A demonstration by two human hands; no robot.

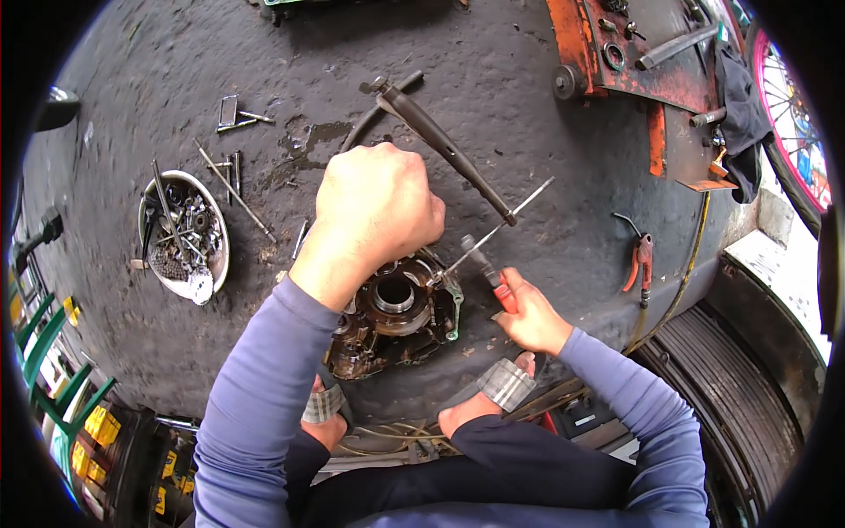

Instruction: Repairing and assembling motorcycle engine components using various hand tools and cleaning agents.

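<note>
My left hand (378,202) is closed in a fist above an oily metal engine casing (370,334), its back toward me; what it grips is hidden. My right hand (532,319) grips the red handle of a hammer-like tool (480,260), whose metal head lies over a thin steel rod (535,194) at the casing's right edge. A long dark metal bar (449,150) extends beyond my left hand, its near end by the rod. The casing has a round central bore and sits on the dark floor between my sandalled feet.
A white bowl of small parts (216,268) and loose rods (260,224) are at left. An orange rusty metal stand (656,141) with tools is upper right, beside a pink bicycle wheel (792,106). Red-handled pliers (635,264) lie at right, near a yellow hose (694,255).
</note>
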